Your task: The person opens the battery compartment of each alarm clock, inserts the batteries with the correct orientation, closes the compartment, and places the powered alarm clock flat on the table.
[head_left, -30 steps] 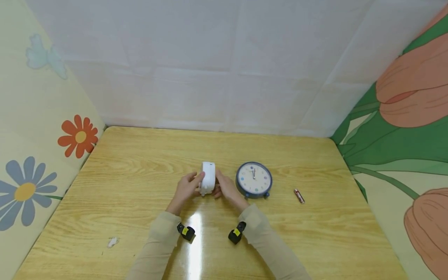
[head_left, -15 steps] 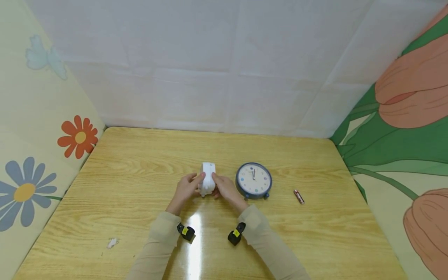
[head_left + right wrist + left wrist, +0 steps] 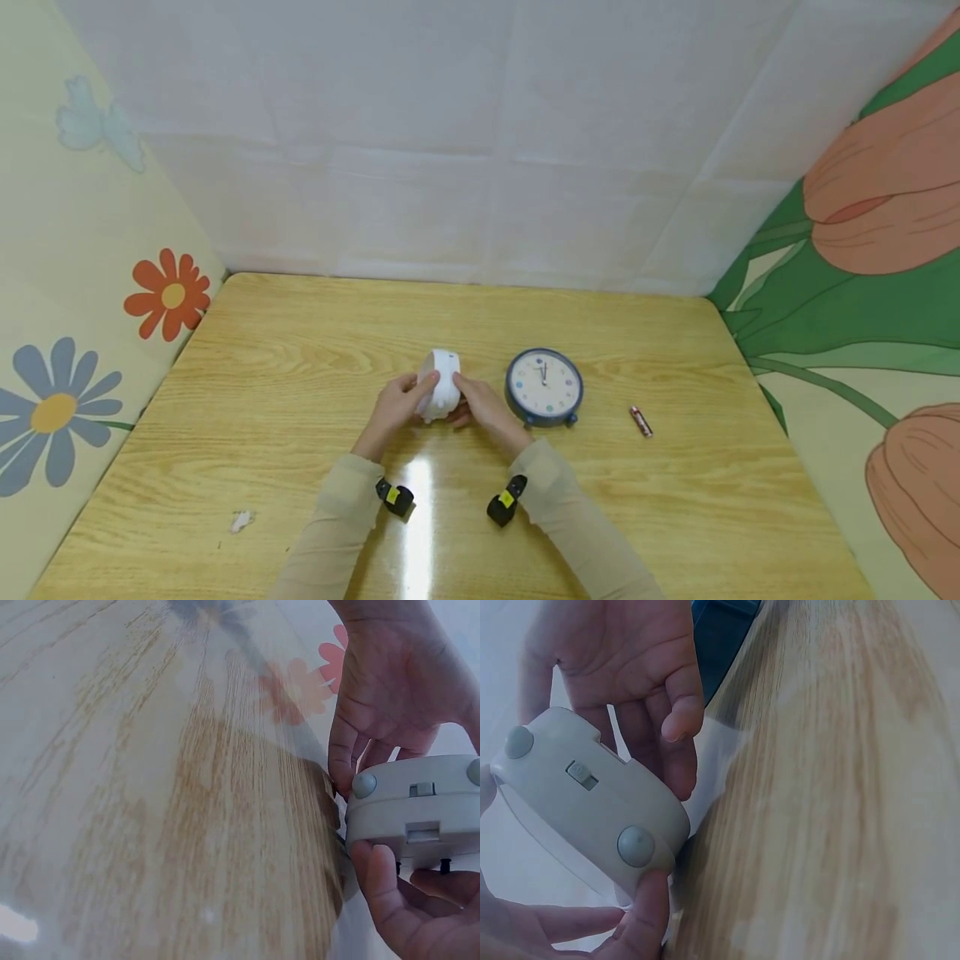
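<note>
Between both hands, the head view shows a small white alarm clock (image 3: 446,385) on its edge, its rim toward the camera. My left hand (image 3: 395,410) grips its left side, thumb on the rim. My right hand (image 3: 486,408) holds it from the right, thumb near the rim and fingers by the back. In the left wrist view the clock's underside (image 3: 604,799) has two round grey feet and a small switch. The right wrist view shows a rectangular notch and small black knobs (image 3: 445,866) on the back. Whether the clock touches the table cannot be told.
A blue-rimmed round clock (image 3: 543,385) lies face up just right of my right hand. Farther right lies a small dark red battery (image 3: 641,421). A whitish worn patch (image 3: 242,521) marks the wooden table (image 3: 315,333) at front left. Printed sheets stand around the sides.
The white clock has turned and tilted slightly left, showing more of its left side. My right thumb has come up to its rim. The blue clock and battery have stayed put.
</note>
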Motion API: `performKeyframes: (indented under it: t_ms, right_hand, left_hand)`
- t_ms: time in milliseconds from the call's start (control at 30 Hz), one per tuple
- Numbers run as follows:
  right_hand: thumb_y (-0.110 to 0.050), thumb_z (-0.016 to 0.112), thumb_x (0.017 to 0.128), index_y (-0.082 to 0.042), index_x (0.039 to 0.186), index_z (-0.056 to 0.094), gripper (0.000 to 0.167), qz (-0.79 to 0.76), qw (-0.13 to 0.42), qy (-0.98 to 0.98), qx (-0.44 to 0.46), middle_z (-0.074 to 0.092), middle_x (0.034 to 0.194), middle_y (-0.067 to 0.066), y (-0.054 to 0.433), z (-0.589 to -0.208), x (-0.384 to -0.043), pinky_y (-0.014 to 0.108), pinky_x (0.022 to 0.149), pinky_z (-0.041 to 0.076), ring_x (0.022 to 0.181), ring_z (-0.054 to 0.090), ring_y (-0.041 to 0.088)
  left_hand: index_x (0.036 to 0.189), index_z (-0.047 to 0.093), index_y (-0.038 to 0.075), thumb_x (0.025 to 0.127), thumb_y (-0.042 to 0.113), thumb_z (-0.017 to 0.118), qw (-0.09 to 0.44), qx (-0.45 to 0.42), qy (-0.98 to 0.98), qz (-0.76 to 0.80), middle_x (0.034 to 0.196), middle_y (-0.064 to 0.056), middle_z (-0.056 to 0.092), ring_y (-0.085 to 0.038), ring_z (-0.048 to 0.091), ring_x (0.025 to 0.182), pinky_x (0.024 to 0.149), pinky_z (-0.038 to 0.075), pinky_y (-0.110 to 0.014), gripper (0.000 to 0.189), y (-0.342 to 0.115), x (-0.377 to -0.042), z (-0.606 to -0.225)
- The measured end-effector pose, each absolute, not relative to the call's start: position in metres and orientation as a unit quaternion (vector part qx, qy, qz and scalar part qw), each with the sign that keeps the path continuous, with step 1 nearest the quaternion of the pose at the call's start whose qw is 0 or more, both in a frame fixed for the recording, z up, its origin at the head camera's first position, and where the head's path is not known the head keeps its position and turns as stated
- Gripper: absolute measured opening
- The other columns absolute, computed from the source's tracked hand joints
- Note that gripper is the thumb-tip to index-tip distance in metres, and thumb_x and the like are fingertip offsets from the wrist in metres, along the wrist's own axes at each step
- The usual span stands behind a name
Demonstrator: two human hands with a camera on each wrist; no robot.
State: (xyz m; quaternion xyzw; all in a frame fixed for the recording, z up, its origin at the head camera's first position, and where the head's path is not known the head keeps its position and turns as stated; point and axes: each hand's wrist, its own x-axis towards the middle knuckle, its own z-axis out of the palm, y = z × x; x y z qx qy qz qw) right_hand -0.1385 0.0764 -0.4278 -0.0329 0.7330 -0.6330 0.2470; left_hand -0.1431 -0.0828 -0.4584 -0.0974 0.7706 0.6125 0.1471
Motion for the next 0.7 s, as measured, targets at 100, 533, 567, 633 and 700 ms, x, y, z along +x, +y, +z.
performKeyframes:
  t_ms: [100, 533, 567, 633, 700]
  right_hand:
    - [-0.03, 0.03, 0.1, 0.013, 0.109, 0.054, 0.05, -0.644, 0.254, 0.72, -0.04, 0.062, 0.089, 0.021, 0.077, -0.443, -0.144, 0.048, 0.075, 0.05, 0.088, 0.055, 0.047]
    - [-0.029, 0.034, 0.099, 0.012, 0.111, 0.055, 0.048, -0.661, 0.259, 0.702, -0.048, 0.063, 0.091, 0.019, 0.075, -0.453, -0.148, 0.04, 0.073, 0.052, 0.083, 0.061, 0.034]
    - [-0.029, 0.034, 0.099, 0.012, 0.111, 0.055, 0.047, -0.662, 0.26, 0.702, -0.047, 0.063, 0.091, 0.019, 0.075, -0.452, -0.148, 0.04, 0.073, 0.052, 0.083, 0.061, 0.034]
    - [-0.029, 0.034, 0.1, 0.011, 0.111, 0.055, 0.047, -0.661, 0.261, 0.702, -0.048, 0.063, 0.09, 0.017, 0.075, -0.452, -0.148, 0.039, 0.073, 0.052, 0.082, 0.061, 0.033]
    - [-0.029, 0.035, 0.1, 0.01, 0.112, 0.056, 0.046, -0.662, 0.26, 0.702, -0.045, 0.063, 0.088, 0.015, 0.075, -0.451, -0.148, 0.038, 0.072, 0.052, 0.081, 0.061, 0.032]
  left_hand:
    - [0.12, 0.053, -0.003, 0.083, 0.054, 0.056, 0.149, -0.101, 0.776, 0.604, 0.107, -0.02, 0.058, -0.024, 0.058, 0.084, 0.062, 0.053, -0.031, 0.069, -0.084, -0.142, -0.457]
    - [0.106, 0.059, -0.005, 0.084, 0.049, 0.058, 0.109, -0.081, 0.823, 0.551, 0.092, -0.018, 0.061, -0.021, 0.057, 0.071, 0.055, 0.051, -0.029, 0.059, -0.09, -0.141, -0.454]
    - [0.106, 0.059, -0.005, 0.083, 0.049, 0.059, 0.105, -0.082, 0.827, 0.546, 0.093, -0.019, 0.061, -0.022, 0.057, 0.072, 0.055, 0.051, -0.029, 0.058, -0.09, -0.142, -0.453]
    - [0.107, 0.057, -0.006, 0.083, 0.049, 0.059, 0.102, -0.082, 0.833, 0.537, 0.096, -0.02, 0.06, -0.023, 0.057, 0.074, 0.056, 0.051, -0.029, 0.06, -0.091, -0.141, -0.453]
    - [0.111, 0.054, -0.008, 0.083, 0.049, 0.06, 0.105, -0.087, 0.834, 0.534, 0.1, -0.022, 0.059, -0.024, 0.057, 0.077, 0.056, 0.051, -0.029, 0.064, -0.091, -0.141, -0.453]
